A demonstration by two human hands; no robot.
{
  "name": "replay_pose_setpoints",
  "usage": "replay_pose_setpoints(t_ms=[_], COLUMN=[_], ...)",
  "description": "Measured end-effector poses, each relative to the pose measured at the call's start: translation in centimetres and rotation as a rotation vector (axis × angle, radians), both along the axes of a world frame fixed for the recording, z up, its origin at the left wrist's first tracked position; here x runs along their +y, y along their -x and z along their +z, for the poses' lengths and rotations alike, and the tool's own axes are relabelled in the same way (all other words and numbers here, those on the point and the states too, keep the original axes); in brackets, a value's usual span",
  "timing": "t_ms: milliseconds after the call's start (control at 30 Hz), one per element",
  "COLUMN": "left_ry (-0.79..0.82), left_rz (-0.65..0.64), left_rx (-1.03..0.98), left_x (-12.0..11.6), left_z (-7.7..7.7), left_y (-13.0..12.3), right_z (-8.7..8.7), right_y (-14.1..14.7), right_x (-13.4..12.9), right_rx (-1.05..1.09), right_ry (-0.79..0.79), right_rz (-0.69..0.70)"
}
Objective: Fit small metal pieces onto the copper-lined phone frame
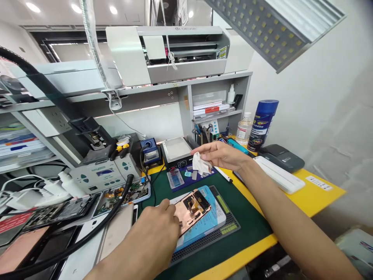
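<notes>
A phone screen part with a copper-coloured back (190,210) lies slanted over a blue and white box (211,221), which rests on a grey perforated mat (233,217). My left hand (160,229) is closed at the near left end of the phone part, its fingertips partly hidden behind the knuckles. Raised to the right, above the far side of the green mat (250,219), my right hand (220,155) pinches a crumpled white wipe (200,164), which hangs down from the fingers.
Behind stand a small heating plate (176,149), a tool holder (204,134), a clear bottle (243,128) and a blue spray can (262,125). A black hose (96,227) crosses phones and a parts tray (122,196) at left. A lamp (262,31) hangs upper right.
</notes>
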State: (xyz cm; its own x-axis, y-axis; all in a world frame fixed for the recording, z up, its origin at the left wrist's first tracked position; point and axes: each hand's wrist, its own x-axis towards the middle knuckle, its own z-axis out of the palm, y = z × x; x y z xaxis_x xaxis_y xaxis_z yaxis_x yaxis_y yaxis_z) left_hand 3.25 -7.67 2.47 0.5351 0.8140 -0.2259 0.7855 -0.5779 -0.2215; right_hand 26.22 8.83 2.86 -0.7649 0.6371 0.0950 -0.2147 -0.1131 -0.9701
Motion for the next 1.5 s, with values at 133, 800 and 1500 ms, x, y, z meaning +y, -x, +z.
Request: replay_pose_setpoints(t_ms=[133, 800, 1500], left_ry=[0.078, 0.206, 0.090], left_rz=[0.308, 0.632, 0.546], left_rx=[-0.613, -1.628, -1.429], left_x=[0.6, 3.9, 3.8], left_z=[1.0, -0.1, -1.5], left_y=[2.8, 2.4, 2.9], right_z=[0.1, -2.2, -2.7], right_y=[-0.1, 5.9, 7.4], right_x=[0.1, -3.5, -5.0], right_rx=[0.024, -0.042, -0.176], right_ry=[0.033, 0.136, 0.014], right_rz=[-0.019, -0.109, -0.139])
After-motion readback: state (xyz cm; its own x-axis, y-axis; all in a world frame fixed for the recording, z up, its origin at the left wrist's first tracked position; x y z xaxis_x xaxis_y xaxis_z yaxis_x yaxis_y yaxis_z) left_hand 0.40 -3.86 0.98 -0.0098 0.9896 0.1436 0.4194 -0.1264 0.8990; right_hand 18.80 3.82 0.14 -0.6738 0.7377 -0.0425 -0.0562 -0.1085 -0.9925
